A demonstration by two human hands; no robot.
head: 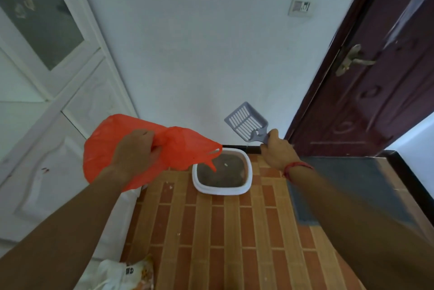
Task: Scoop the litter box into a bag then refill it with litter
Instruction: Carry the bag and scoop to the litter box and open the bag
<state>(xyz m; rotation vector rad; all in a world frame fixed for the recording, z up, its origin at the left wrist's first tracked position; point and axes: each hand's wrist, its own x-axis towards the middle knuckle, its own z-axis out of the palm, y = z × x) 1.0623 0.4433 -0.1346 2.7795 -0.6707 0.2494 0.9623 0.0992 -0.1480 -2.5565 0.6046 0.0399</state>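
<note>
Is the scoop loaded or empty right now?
Empty: the scoop, held up in the right hand, shows bare open slots with nothing lying in it.

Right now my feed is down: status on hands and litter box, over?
Left hand grips orange bag. Right hand holds scoop, raised. Litter box on floor ahead, nothing blocking it.

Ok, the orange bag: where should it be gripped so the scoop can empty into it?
Probably by the handle loops at its mouth, coming from the side facing the scoop. The left hand now bunches the orange bag mid-body, so the mouth hangs collapsed rather than open. The right hand holds the scoop by its handle.
</note>
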